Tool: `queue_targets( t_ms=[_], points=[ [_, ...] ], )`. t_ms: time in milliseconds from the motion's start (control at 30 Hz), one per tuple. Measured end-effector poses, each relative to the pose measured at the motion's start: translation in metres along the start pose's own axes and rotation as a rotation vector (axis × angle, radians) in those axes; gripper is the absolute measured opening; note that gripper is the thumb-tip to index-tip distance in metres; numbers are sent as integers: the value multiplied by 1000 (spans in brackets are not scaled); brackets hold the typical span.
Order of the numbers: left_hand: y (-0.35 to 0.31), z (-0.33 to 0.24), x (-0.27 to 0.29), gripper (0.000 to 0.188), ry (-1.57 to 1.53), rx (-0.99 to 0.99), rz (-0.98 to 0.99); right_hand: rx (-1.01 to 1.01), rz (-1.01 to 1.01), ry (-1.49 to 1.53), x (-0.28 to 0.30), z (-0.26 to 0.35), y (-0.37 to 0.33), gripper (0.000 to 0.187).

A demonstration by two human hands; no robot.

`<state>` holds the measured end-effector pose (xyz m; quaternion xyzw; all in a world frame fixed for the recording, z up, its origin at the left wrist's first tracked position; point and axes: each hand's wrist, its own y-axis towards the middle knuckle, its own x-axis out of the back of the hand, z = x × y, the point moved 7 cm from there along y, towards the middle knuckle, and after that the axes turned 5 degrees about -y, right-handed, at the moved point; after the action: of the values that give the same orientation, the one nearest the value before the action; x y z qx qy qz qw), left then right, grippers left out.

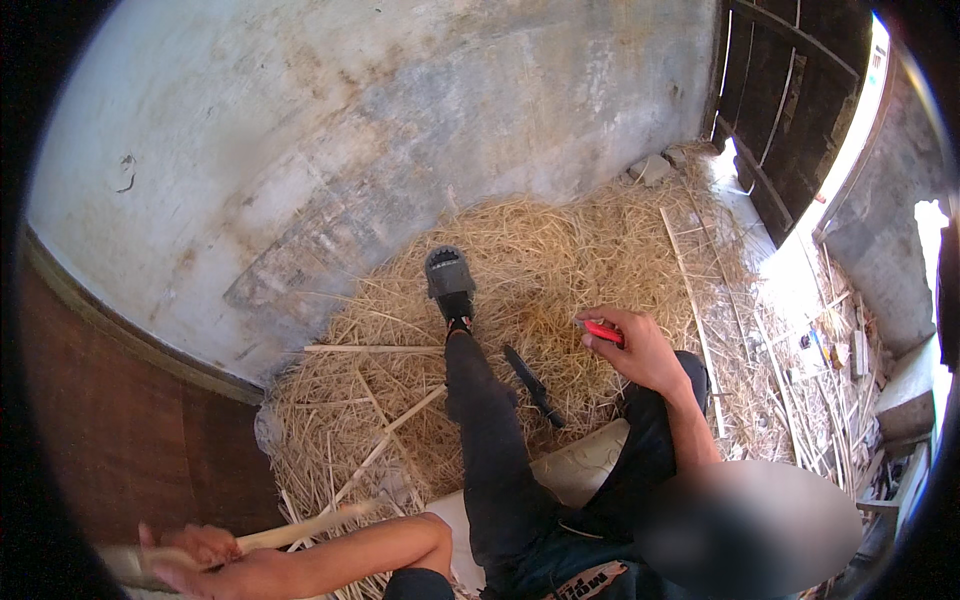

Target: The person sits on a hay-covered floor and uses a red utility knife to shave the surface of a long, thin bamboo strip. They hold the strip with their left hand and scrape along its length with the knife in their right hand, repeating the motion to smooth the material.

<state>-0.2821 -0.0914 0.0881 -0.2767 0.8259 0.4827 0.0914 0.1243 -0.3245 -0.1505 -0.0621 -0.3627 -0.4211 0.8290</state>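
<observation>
My right hand is closed around a small red utility knife, held above the straw over my right knee. Its tip points left. My left hand is low at the far left, smeared a little by motion. Its fingers are wrapped round a pale strip of bamboo or wood, which reaches out to the right past my forearm and leftward beyond the hand. Between my legs, a long black knife or sheathed blade lies on the straw, touched by neither hand.
Dry straw and loose pale sticks cover the floor. A stained wall stands ahead, a brown board at left, and a dark slatted door at far right. My sandalled foot rests on the straw.
</observation>
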Motion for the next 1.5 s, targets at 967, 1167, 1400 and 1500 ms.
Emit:
queue_targets(
  t_ms=[967, 1167, 1400, 1500],
  points=[
    [-142, 122, -94, 31, -1396, 1149, 324, -255, -555, 1120, 32, -49, -14, 38],
    [-215, 181, -67, 54, -267, 1031, 1155, -243, -621, 1078, 45, -56, -21, 32],
    [-255, 44, -59, 38, -275, 552, 2053, -225, -442, 912, 33, -29, -16, 27],
    [-256, 2, -82, 43, -441, 273, 1727, -201, -333, 870, 17, -10, -11, 25]
  ],
)
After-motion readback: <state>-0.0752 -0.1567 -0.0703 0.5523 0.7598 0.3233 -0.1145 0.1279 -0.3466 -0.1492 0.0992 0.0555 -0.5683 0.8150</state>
